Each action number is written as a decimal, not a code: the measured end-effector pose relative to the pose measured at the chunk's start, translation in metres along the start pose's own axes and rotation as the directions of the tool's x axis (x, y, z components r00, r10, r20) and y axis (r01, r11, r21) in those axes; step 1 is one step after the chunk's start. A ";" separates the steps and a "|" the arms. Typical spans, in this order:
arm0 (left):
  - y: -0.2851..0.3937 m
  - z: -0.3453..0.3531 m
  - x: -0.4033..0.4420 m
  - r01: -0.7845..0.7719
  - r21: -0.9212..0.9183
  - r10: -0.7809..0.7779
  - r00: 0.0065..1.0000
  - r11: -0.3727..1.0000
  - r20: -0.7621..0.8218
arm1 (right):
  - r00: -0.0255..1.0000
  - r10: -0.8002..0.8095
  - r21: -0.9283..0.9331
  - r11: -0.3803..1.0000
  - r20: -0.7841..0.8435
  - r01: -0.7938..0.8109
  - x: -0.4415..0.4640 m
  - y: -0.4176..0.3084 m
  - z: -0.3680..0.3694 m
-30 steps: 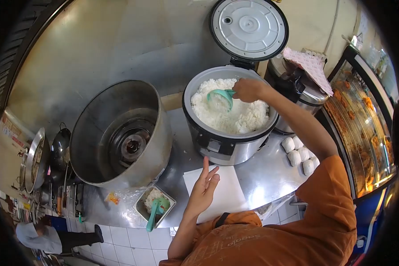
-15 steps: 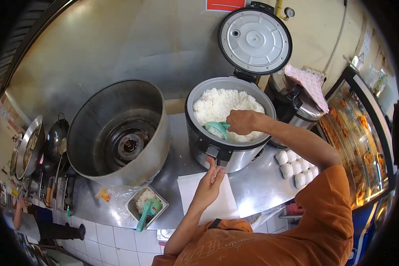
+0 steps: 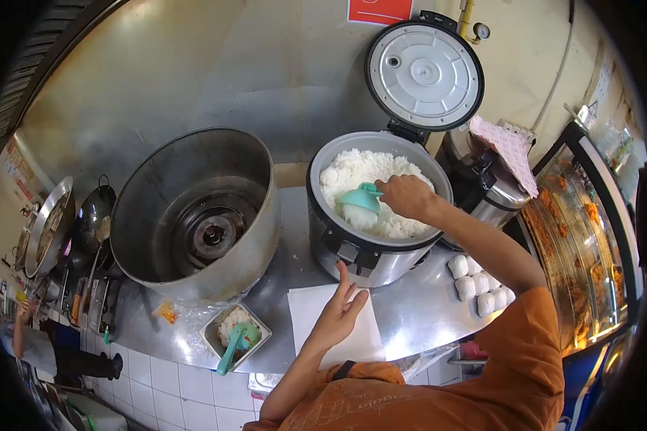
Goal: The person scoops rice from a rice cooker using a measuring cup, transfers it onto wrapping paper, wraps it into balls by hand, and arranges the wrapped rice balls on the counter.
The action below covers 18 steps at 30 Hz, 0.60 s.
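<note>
My right hand (image 3: 405, 196) is closed around the handle of a mint-green scoop (image 3: 363, 197). Tilted over the cooked rice (image 3: 366, 164), the scoop has rice showing at its lower edge. The rice fills much of a large rice cooker (image 3: 316, 241), whose round lid (image 3: 425, 72) stands raised behind it. My left hand (image 3: 336, 316) is open, fingers spread, just in front of the cooker and above a stack of white paper sheets (image 3: 363, 341). Whether its fingertips touch the cooker's front cannot be made out.
A big metal pot (image 3: 262, 237) stands left of the cooker. A square container (image 3: 260, 343) holds rice and a green spoon (image 3: 231, 352). Several white wrapped bundles (image 3: 466, 287) lie on the right beside a food display case (image 3: 582, 244). Another person (image 3: 32, 348) is far left.
My right hand has lifted and turned the scoop, which sat lower in the rice before. My left hand stays open near the cooker's front. The view has shifted slightly.
</note>
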<state>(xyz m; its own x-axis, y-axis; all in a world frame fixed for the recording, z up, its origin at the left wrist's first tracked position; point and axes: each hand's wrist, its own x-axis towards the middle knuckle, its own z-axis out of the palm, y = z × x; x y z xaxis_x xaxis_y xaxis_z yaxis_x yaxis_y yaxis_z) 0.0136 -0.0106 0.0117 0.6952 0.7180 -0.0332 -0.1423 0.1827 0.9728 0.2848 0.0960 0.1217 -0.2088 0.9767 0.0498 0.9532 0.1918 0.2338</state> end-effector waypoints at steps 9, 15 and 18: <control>-0.005 0.000 0.004 0.012 0.010 -0.013 1.000 1.000 0.023 | 0.992 -0.119 0.034 0.993 0.047 0.117 -0.008 -0.007 -0.003; -0.004 0.005 0.006 0.023 0.006 -0.023 1.000 1.000 0.004 | 0.876 -0.312 0.211 0.945 0.368 0.248 -0.004 0.016 -0.008; -0.011 0.003 0.006 0.034 0.029 -0.034 0.999 0.999 -0.001 | 0.781 -0.224 0.203 0.971 0.583 0.127 0.020 0.014 -0.016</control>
<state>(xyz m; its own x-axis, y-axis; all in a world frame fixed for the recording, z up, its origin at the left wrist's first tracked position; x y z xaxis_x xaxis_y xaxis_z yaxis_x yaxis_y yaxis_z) 0.0217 -0.0099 0.0015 0.6988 0.7122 -0.0670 -0.0977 0.1877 0.9774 0.2909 0.1163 0.1416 -0.2490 0.7759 -0.5797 0.9434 0.3298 0.0361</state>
